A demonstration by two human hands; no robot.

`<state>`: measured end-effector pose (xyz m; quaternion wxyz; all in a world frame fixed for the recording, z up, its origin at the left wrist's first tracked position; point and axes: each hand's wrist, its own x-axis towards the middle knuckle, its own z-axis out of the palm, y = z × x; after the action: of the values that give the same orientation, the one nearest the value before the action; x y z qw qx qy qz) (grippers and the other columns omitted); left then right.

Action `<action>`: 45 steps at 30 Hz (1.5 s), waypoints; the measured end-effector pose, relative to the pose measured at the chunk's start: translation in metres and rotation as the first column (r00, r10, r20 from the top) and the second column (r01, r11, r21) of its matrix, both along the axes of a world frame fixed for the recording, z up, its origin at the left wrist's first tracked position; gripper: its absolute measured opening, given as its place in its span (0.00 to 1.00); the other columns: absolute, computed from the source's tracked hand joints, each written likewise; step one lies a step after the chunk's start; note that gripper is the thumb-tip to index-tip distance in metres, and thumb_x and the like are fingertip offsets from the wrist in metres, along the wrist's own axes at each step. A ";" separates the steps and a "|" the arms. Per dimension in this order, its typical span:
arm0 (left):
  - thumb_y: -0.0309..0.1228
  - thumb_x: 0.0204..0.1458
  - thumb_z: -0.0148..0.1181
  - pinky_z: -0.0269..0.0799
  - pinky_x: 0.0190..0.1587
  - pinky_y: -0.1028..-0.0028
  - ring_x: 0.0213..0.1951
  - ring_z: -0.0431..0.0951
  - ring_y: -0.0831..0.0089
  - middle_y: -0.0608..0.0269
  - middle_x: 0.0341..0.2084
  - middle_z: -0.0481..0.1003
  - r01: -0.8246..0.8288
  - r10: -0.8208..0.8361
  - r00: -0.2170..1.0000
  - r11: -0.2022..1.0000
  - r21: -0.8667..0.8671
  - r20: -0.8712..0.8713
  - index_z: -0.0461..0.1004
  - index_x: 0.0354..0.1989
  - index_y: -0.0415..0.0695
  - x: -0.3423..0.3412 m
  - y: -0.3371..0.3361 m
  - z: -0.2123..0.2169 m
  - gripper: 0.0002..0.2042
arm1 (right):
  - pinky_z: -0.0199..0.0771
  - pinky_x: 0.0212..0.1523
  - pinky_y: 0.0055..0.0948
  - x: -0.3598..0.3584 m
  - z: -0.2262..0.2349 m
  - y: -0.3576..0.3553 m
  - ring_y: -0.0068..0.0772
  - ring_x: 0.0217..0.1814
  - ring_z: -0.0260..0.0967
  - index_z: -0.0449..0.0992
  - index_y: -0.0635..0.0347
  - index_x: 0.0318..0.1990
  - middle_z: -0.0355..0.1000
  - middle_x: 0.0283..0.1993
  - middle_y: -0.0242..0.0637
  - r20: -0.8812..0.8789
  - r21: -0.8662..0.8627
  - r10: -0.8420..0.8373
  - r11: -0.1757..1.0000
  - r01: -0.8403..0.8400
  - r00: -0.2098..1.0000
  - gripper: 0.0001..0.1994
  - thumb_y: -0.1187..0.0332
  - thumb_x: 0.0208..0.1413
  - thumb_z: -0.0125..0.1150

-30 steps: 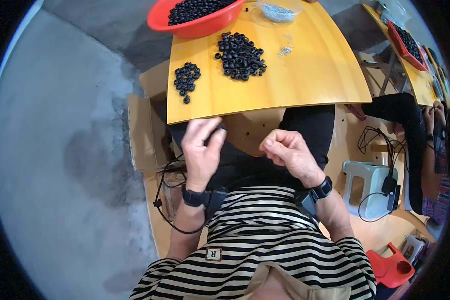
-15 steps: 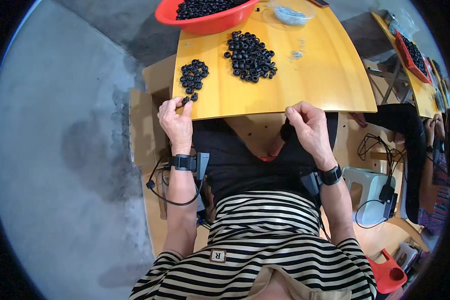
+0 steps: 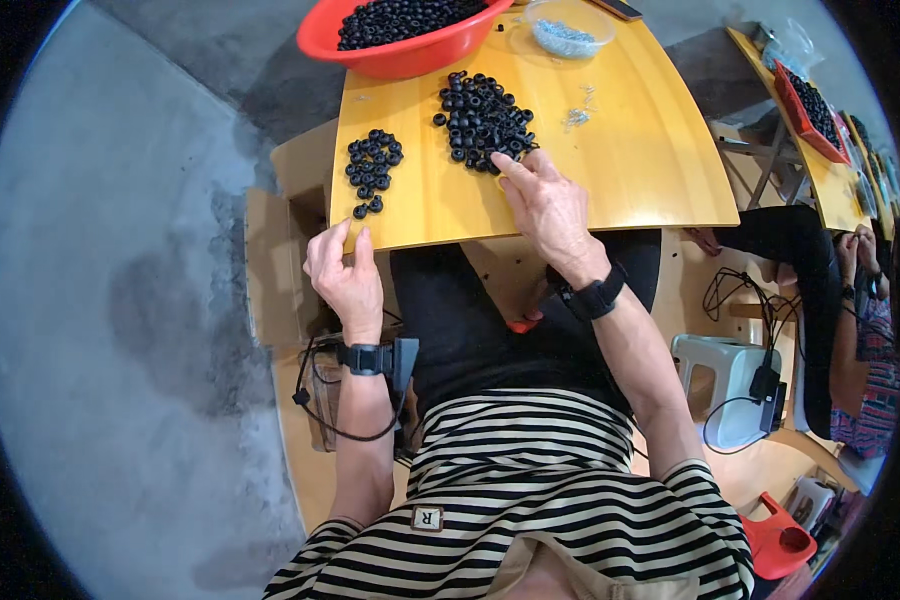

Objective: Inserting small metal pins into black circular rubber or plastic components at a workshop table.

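Black round pieces with holes, beadlike, form a larger pile [image 3: 482, 118] mid-table and a smaller group [image 3: 372, 162] near the left edge. My right hand [image 3: 552, 208] reaches over the table, its index finger stretched out to the near edge of the larger pile. Those fingertips touch or nearly touch a black piece there; nothing shows as gripped. At the table's front left corner is my left hand [image 3: 346, 282], thumb and index finger apart with nothing visible between them. Just beyond its fingertips lie two black pieces [image 3: 368, 208].
A red basin [image 3: 400, 52] full of black pieces stands at the far left of the yellow table [image 3: 640, 160]. Beyond the right hand are small metal bits [image 3: 578, 112] and a clear tub [image 3: 570, 30] of them. At right, another person sits by a second table [image 3: 820, 175].
My right hand has moved forward and left from the table's front edge to the larger pile. My left hand has left a black piece with the small group and drawn back slightly.
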<state>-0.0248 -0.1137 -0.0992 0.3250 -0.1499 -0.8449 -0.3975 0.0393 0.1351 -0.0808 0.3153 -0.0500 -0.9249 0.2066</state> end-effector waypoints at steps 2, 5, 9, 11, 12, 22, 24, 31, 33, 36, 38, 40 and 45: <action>0.24 0.46 0.67 0.66 0.49 0.64 0.41 0.75 0.60 0.57 0.36 0.77 0.020 -0.020 1.000 1.000 0.012 0.006 0.78 0.39 0.40 0.018 0.005 0.007 0.11 | 0.75 0.27 0.40 -0.003 -0.004 -0.001 0.41 0.31 0.75 0.78 0.48 0.48 0.70 0.36 0.34 0.042 0.049 -0.008 0.999 0.006 0.999 0.12 0.67 0.55 0.59; 0.23 0.47 0.67 0.70 0.47 0.68 0.40 0.77 0.63 0.57 0.36 0.77 0.096 -0.096 0.995 0.995 0.015 0.006 0.79 0.37 0.37 0.041 0.016 0.016 0.08 | 0.74 0.28 0.40 -0.002 -0.003 -0.002 0.41 0.32 0.74 0.78 0.49 0.45 0.70 0.36 0.35 0.028 0.042 0.014 0.999 -0.016 0.999 0.11 0.66 0.54 0.60; 0.21 0.44 0.69 0.70 0.47 0.67 0.40 0.75 0.62 0.57 0.35 0.77 0.262 -0.266 0.963 0.961 0.091 0.034 0.80 0.37 0.39 0.067 0.037 0.028 0.10 | 0.75 0.30 0.41 0.000 -0.009 0.003 0.43 0.33 0.74 0.77 0.51 0.43 0.70 0.35 0.37 -0.040 -0.029 0.039 0.999 -0.040 0.998 0.10 0.66 0.53 0.62; 0.20 0.44 0.68 0.71 0.44 0.68 0.39 0.76 0.62 0.56 0.33 0.78 0.337 -0.349 0.934 0.930 0.144 0.070 0.80 0.36 0.39 0.075 0.045 0.032 0.10 | 0.75 0.32 0.39 0.002 -0.009 0.004 0.42 0.34 0.74 0.76 0.53 0.44 0.70 0.35 0.37 0.003 -0.045 0.030 0.999 -0.030 1.000 0.11 0.66 0.52 0.63; 0.19 0.47 0.66 0.72 0.44 0.73 0.38 0.78 0.68 0.57 0.34 0.78 0.388 -0.404 0.911 0.908 0.157 0.082 0.79 0.38 0.36 0.078 0.048 0.029 0.09 | 0.75 0.33 0.37 0.003 -0.007 0.005 0.39 0.34 0.74 0.75 0.54 0.45 0.70 0.36 0.37 0.047 -0.036 0.020 0.999 -0.018 0.999 0.12 0.67 0.53 0.63; 0.20 0.53 0.63 0.72 0.43 0.81 0.37 0.76 0.81 0.64 0.35 0.78 0.316 -0.867 0.341 0.471 0.824 0.364 0.77 0.46 0.33 0.090 0.064 0.050 0.11 | 0.74 0.51 0.27 0.090 0.028 -0.020 0.24 0.48 0.72 0.69 0.63 0.50 0.73 0.46 0.36 -0.395 -0.887 0.374 0.081 -0.454 0.839 0.17 0.81 0.54 0.63; 0.19 0.54 0.62 0.75 0.46 0.77 0.41 0.77 0.77 0.58 0.41 0.79 0.324 -0.949 0.216 0.291 0.900 0.229 0.75 0.51 0.32 0.094 0.066 0.055 0.15 | 0.74 0.51 0.27 0.098 0.028 -0.028 0.24 0.48 0.72 0.69 0.63 0.50 0.74 0.47 0.36 -0.444 -0.849 0.360 0.124 -0.513 0.821 0.17 0.81 0.54 0.63; 0.16 0.50 0.63 0.77 0.46 0.74 0.39 0.80 0.72 0.53 0.40 0.79 0.212 -0.977 0.173 0.165 0.963 0.129 0.76 0.47 0.33 0.098 0.067 0.043 0.15 | 0.76 0.49 0.27 0.102 0.028 -0.025 0.25 0.47 0.72 0.71 0.64 0.49 0.74 0.47 0.40 -0.488 -0.768 0.382 0.239 -0.594 0.785 0.15 0.81 0.55 0.62; 0.16 0.50 0.63 0.77 0.44 0.75 0.38 0.79 0.73 0.54 0.39 0.79 0.210 -0.972 0.197 0.171 0.963 0.130 0.77 0.46 0.33 0.101 0.069 0.044 0.14 | 0.76 0.43 0.24 0.104 0.029 -0.027 0.24 0.42 0.71 0.71 0.65 0.50 0.73 0.46 0.40 -0.485 -0.767 0.360 0.262 -0.585 0.797 0.15 0.80 0.56 0.62; 0.16 0.50 0.64 0.74 0.41 0.79 0.37 0.77 0.77 0.60 0.36 0.79 0.328 -0.931 0.298 0.309 0.892 0.213 0.78 0.45 0.34 0.104 0.072 0.055 0.13 | 0.74 0.32 0.19 0.107 0.025 -0.027 0.20 0.35 0.69 0.73 0.65 0.50 0.71 0.44 0.37 -0.483 -0.793 0.316 0.236 -0.561 0.817 0.13 0.79 0.57 0.61; 0.16 0.50 0.64 0.73 0.40 0.79 0.36 0.76 0.78 0.61 0.35 0.78 0.464 -0.899 0.383 0.387 0.797 0.213 0.77 0.45 0.33 0.105 0.072 0.055 0.13 | 0.70 0.27 0.16 0.108 0.024 -0.024 0.17 0.31 0.68 0.74 0.65 0.49 0.69 0.43 0.36 -0.462 -0.803 0.326 0.240 -0.545 0.825 0.12 0.78 0.58 0.60; 0.15 0.49 0.64 0.73 0.39 0.79 0.36 0.75 0.79 0.62 0.35 0.77 0.495 -0.896 0.385 0.402 0.770 0.220 0.77 0.46 0.33 0.104 0.072 0.056 0.14 | 0.68 0.24 0.15 0.108 0.025 -0.023 0.15 0.29 0.66 0.77 0.65 0.46 0.68 0.42 0.35 -0.422 -0.811 0.356 0.263 -0.523 0.834 0.09 0.77 0.58 0.60; 0.17 0.50 0.65 0.73 0.40 0.80 0.37 0.75 0.79 0.63 0.35 0.77 0.424 -0.885 0.390 0.417 0.804 0.253 0.77 0.46 0.33 0.106 0.074 0.053 0.14 | 0.69 0.25 0.17 0.106 0.023 -0.021 0.17 0.30 0.68 0.79 0.65 0.42 0.70 0.40 0.34 -0.339 -0.832 0.352 0.320 -0.452 0.873 0.06 0.76 0.57 0.62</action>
<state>0.0813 -0.0397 -0.0457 -0.1671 -0.2297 -0.5653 -0.7745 0.1457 0.1139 -0.0581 0.2224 0.0320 -0.6385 0.7361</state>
